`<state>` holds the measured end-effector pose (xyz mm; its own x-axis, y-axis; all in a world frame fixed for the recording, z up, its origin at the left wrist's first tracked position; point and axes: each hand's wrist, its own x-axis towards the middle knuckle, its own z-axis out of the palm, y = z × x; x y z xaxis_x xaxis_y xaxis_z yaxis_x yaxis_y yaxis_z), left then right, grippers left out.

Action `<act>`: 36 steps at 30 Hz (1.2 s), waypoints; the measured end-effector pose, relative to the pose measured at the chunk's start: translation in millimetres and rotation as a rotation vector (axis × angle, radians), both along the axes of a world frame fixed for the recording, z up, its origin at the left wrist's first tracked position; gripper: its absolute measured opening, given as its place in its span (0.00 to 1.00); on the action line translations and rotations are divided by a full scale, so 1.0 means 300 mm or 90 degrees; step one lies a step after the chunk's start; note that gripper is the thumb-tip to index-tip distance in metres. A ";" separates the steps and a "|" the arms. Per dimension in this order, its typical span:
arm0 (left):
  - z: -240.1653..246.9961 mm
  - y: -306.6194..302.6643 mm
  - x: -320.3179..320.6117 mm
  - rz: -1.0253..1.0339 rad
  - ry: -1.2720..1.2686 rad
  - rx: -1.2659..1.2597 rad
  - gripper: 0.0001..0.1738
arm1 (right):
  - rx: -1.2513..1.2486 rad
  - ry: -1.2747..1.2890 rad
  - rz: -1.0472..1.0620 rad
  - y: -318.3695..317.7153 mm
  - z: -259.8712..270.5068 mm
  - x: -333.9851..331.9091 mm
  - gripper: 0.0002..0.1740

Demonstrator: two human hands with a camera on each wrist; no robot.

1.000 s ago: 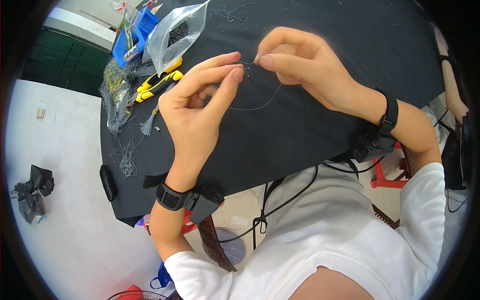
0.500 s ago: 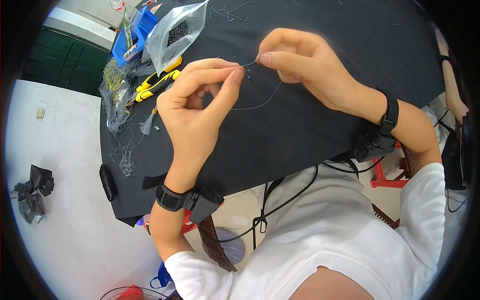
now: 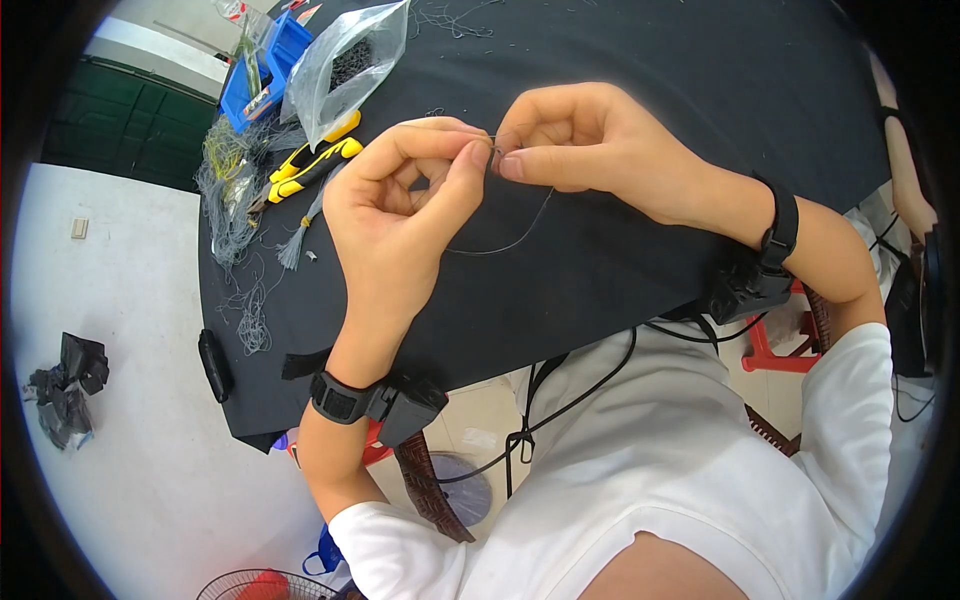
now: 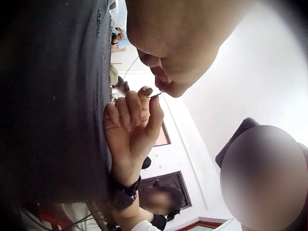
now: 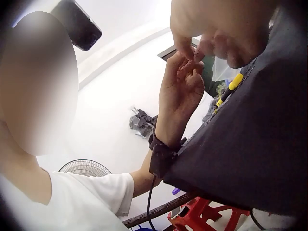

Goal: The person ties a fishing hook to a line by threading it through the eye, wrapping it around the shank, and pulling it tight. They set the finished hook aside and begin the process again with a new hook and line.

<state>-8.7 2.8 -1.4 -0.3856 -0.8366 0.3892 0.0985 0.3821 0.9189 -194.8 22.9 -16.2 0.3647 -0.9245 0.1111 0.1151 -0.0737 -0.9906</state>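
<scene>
My left hand (image 3: pixel 395 215) is raised over the black-covered table, pinching a thin grey line between thumb and index finger. From there a loop of the grey line (image 3: pixel 532 225) hangs down and curves up to my right hand (image 3: pixel 605 150). The right thumb and index finger pinch the line right beside the left fingertips. In the left wrist view, a short bit of line (image 4: pixel 155 95) spans the two pairs of fingertips. A tiny dark piece at the left fingertips is mostly hidden now. The other fingers of both hands are curled in.
At the table's left lie yellow-and-black pliers (image 3: pixel 312 178), a tangled bundle of grey line (image 3: pixel 228 200) and a black case (image 3: pixel 214 366). Behind them stand a clear plastic bag (image 3: pixel 315 105) of small dark pieces and a blue bin (image 3: pixel 290 48). Another person's arm (image 3: pixel 900 180) is at the far right.
My right hand has come left and down, from a short way off to right beside the left fingertips. The loop of line hangs lower. The left hand has hardly shifted.
</scene>
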 end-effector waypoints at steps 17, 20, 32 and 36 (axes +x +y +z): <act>-0.015 -0.010 0.007 0.020 -0.013 -0.008 0.04 | -0.010 0.011 -0.003 -0.002 -0.003 -0.010 0.11; -0.013 -0.009 0.007 0.031 -0.002 -0.003 0.04 | -0.016 0.008 -0.065 0.001 0.003 0.002 0.09; -0.009 -0.008 0.003 0.023 0.024 -0.015 0.04 | 0.028 -0.021 -0.036 -0.008 -0.011 -0.011 0.07; -0.011 -0.007 -0.001 0.018 0.023 0.000 0.05 | 0.063 -0.006 -0.004 -0.004 -0.009 -0.003 0.07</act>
